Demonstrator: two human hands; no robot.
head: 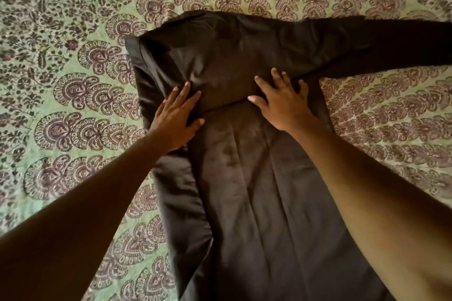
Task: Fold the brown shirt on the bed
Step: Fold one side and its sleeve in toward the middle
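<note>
Head view looks down on the shirt [244, 166], which lies spread along the middle of the bed [73, 32], its body running toward the person and one sleeve [391, 44] stretched out flat to the right. The left side of the shirt appears already turned in over the body, leaving a doubled edge and a diagonal crease across the chest. The left hand [176, 117] rests flat on that turned-in part, fingers [183, 93] straight and slightly apart, pressing the cloth and gripping nothing. The right hand [281, 100] lies flat on the chest near the right armpit, its fingers spread and straight, also pressing and not pinching. The step in hand looks like smoothing and setting the first side fold. Judging from how the cloth lies, the next move calls for taking up the outstretched sleeve, bringing it across the body, then folding the right side in to match the left before doubling the shirt lengthwise. The loose puckers near the left hand may need flattening first, or the fold could set crooked. No brand, label or writing can be read; the bed cover shows only a printed floral pattern.
</note>
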